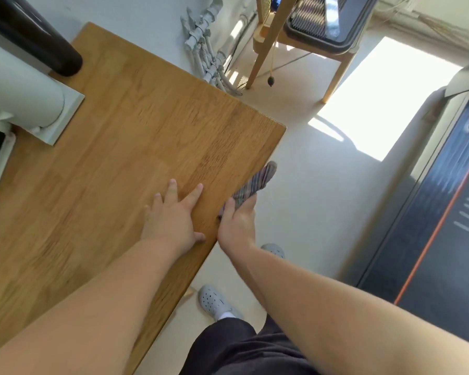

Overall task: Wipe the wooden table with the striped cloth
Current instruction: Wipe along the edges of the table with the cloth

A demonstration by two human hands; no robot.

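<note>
- Cloth position: the striped cloth (256, 182) lies at the right-hand edge of the wooden desk (136, 147). Most of its length hangs out over the floor (303, 201) rather than resting on the wood, and its far end points away from the person.
- Probable reason: a wiping stroke seems to be starting or finishing at the edge, where dust would be carried off the board. This is a judgement, not a thing shown.
- Right hand (236, 226): held against the desk edge, gripping the near end of the cloth. The thumb lies along the cloth on the side nearer the wood, and the fabric emerges from between thumb and palm. The other fingers are hidden behind the hand and cloth, so how tightly they curl cannot be told.
- Left hand (173, 215): laid palm-down on bare wood just beside the right hand, fingers straight and spread, thumb near the desk edge. It holds nothing and likely braces the body while the person leans forward.
- Unwiped field: the broad middle and far part of the desk lie away from the cloth, so much of the task appears left to do.
- Obstacle: a white machine base (52, 104) and a black cylinder (35, 33) stand at the desk's far left, well apart from both hands. Wiping would have to go round them.
- Surroundings: a wooden chair (264, 47) and a treadmill (431, 239) stand on the floor beyond the desk.
</note>
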